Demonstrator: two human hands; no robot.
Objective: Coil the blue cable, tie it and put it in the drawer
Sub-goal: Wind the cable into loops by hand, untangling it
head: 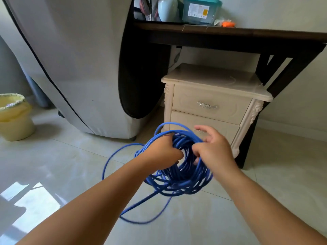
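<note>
**Item:** blue cable (178,167). Round cord in a smooth, matte blue plastic sheath. Many turns are gathered into a rough ring, held up in the air in front of the bedside cabinet (212,82). Several slack loops trail down to the floor (177,227), below and to the left.

**Hold:** the left hand (162,152) grips the ring's left side, fingers curled through its centre. The right hand (214,151) holds the right side, lower fingers hooked into the turns and upper fingers lifted and spread (motion blur here hides which strand it pinches).

**Handling, as judged:** light for its bulk, pliant but springy. The turns lie unevenly and will likely splay or slide apart if either grip loosens. It is best taken across the whole bundle at opposite sides of the ring, never by a single strand. The sheath looks slick, so a tie wants cinching tight around all turns.

**Destination:** drawer (208,103). The cabinet has two fronts, both closed, in glossy cream with embossed panels and carved corner posts. The upper front has an ornate silver handle; the lower is partly hidden behind the hands.

**Surroundings:** dark wooden table (230,34) above the cabinet; grey fabric cover (79,68) to the left; pale yellow lined bin (14,117) at far left; glossy pale floor tiles.
</note>
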